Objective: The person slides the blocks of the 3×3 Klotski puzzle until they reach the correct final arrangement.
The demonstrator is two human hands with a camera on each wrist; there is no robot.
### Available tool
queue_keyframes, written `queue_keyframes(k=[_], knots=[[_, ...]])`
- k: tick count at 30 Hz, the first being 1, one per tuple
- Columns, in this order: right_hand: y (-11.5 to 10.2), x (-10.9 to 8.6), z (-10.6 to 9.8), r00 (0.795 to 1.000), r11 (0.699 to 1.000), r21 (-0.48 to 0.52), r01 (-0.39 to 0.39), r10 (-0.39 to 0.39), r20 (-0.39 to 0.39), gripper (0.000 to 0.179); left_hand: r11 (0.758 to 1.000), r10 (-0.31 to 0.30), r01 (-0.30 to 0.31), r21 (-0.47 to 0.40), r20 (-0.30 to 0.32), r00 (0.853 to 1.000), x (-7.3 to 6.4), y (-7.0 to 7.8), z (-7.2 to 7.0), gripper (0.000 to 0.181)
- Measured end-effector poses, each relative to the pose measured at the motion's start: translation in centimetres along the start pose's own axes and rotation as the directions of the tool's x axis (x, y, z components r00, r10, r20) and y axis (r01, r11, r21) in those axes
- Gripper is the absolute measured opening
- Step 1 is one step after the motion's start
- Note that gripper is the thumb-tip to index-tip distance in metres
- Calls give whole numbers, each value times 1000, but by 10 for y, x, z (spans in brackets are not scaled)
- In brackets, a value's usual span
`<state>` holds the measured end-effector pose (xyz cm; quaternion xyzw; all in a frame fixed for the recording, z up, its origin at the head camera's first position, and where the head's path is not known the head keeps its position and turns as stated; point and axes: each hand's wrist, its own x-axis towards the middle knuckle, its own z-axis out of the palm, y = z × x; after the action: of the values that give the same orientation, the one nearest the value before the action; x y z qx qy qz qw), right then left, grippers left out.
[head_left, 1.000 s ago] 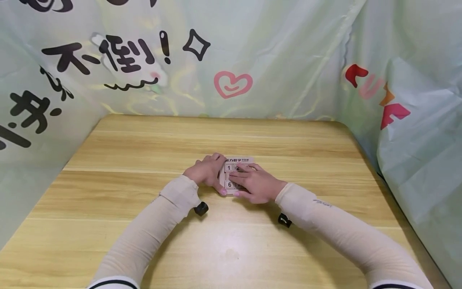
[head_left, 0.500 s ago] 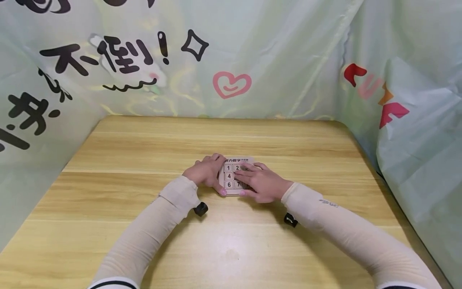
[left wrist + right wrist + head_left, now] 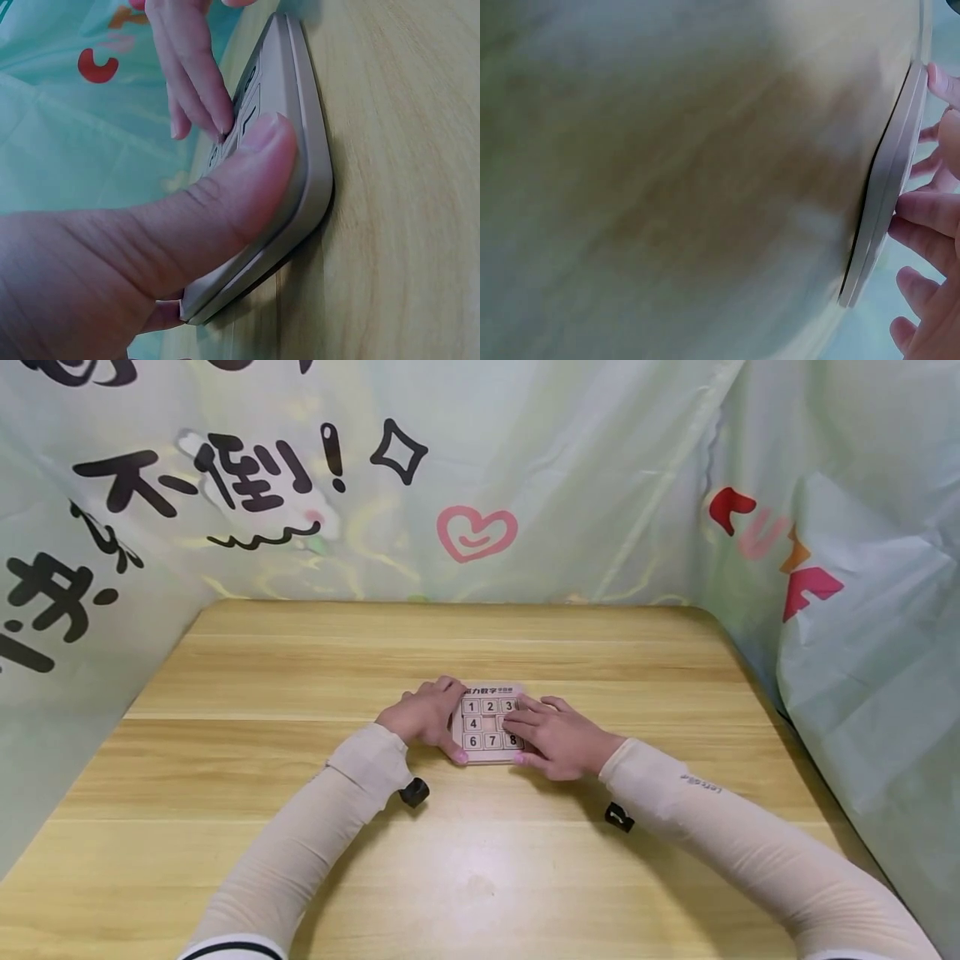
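A flat, pale number slide puzzle [image 3: 491,706] lies on the table, its tiles in three rows within a frame. Tiles 1, 2, 3 fill the top row, 6, 7, 8 the bottom; 4 sits at the left of the middle row, beside a vacant slot. My left hand [image 3: 426,714] grips the puzzle's left side, thumb [image 3: 225,199] on the near corner in the left wrist view and fingers at the far corner. With extended fingers my right hand [image 3: 558,739] touches the right end of the middle row, partly hiding the tile there. Its thumb is at the near right corner.
The wooden table [image 3: 480,860] extends around the puzzle on all sides. A pale green printed curtain [image 3: 585,485] hangs behind it and along both sides. Dark wrist cameras [image 3: 414,792] sit below the wrists.
My right hand has moved right across the middle row, uncovering tile 4, the vacant slot and most of the other tiles. My left hand keeps its grip on the left side.
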<state>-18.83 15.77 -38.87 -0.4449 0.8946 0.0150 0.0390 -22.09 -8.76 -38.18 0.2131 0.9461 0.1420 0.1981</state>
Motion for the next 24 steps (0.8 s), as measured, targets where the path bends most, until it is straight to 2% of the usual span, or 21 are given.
queue_keyframes(k=[15, 24], knots=[[-8, 10, 1, 1000, 999, 33, 8, -8, 19, 61, 1000, -2, 2, 7, 3, 1000, 1, 0, 0, 117], [-3, 0, -1, 1000, 998, 64, -7, 8, -10, 61, 1000, -2, 2, 1, 4, 1000, 1, 0, 0, 119]])
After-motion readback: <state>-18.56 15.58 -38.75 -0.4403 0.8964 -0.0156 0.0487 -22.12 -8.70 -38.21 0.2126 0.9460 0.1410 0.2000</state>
